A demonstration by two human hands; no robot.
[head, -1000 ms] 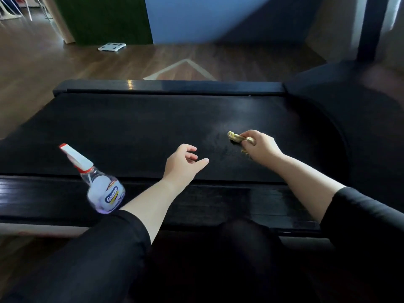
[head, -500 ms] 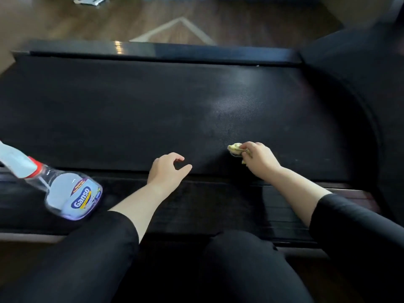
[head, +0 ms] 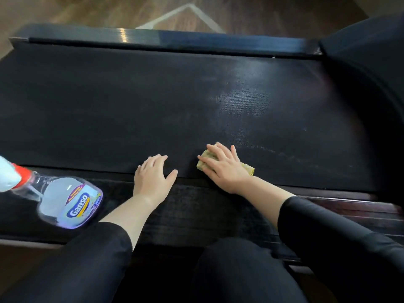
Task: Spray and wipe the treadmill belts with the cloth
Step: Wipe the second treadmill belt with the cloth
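Yellow cloth (head: 205, 160) lies under the flat right hand (head: 225, 166) on the belt (head: 153, 101): wiping step; left hand (head: 153, 174) rests spread. Next, likely sweep toward the hazy patch, centre right.

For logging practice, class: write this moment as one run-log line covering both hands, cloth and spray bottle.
phase: wiping | right hand: presses cloth flat on belt | left hand: rests at belt edge | spray bottle: untouched, side rail

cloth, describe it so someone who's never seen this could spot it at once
Start at the wide black treadmill belt that fills the view. Near its front edge, the right hand presses flat on the cloth, a small folded pad. It is the only yellowish thing on the belt; the spray bottle at far left is clear.
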